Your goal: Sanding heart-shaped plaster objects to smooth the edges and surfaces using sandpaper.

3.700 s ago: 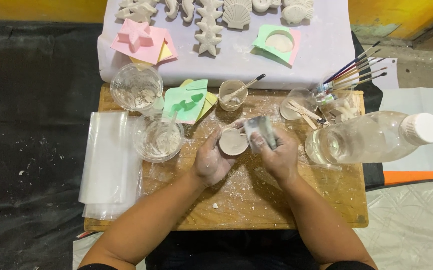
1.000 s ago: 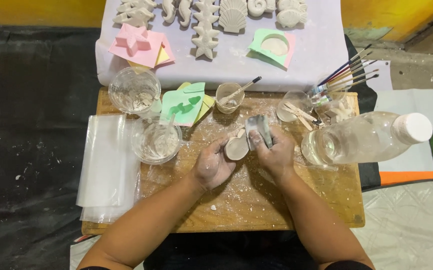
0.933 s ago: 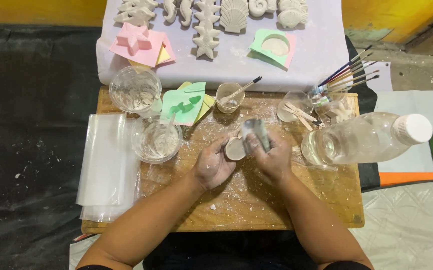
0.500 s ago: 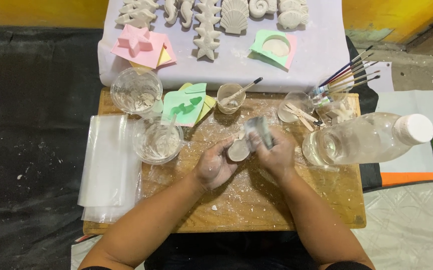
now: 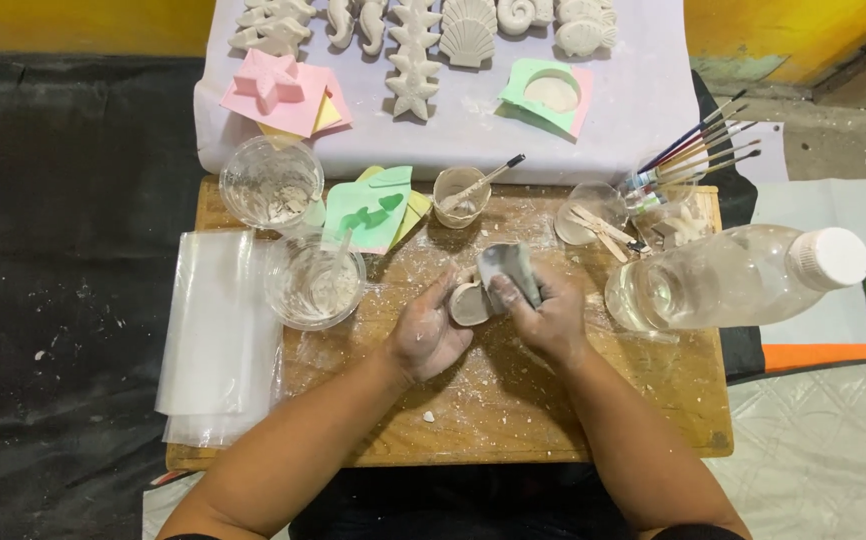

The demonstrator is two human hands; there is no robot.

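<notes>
Left hand (image 5: 431,335) fingers (image 5: 445,292) curled around a small round plaster cast (image 5: 470,304), pinching it at the edge, dusted white. Right hand (image 5: 545,318) fingers (image 5: 505,293) pressed together on a grey folded piece, probably sandpaper (image 5: 509,270), laid against the cast's upper right edge. Cast and sandpaper touching, held just above the middle of the wooden table (image 5: 513,400), which is powdered with white dust and crumbs.

Just left of the left hand: clear plastic cup with white plaster residue (image 5: 315,283). Further up and left: second clear cup (image 5: 271,184), also with residue. Between the cups and the hands: green mould sheets (image 5: 371,207) stacked on yellow ones. Above the hands: small paper cup with a brush in it (image 5: 461,194). Up and right of the right hand: shallow clear dish with wooden sticks (image 5: 593,215); beyond it a bundle of paint brushes (image 5: 698,153). Right of the right hand: clear plastic bottle with white cap (image 5: 733,280), lying on its side. At the table's left edge: stack of clear plastic bags (image 5: 221,335).

Far side: white cloth (image 5: 633,110) carrying plaster starfish (image 5: 413,60), a shell (image 5: 469,28), seahorses (image 5: 355,20), a pink star mould (image 5: 275,88) and a green round mould (image 5: 551,93).
</notes>
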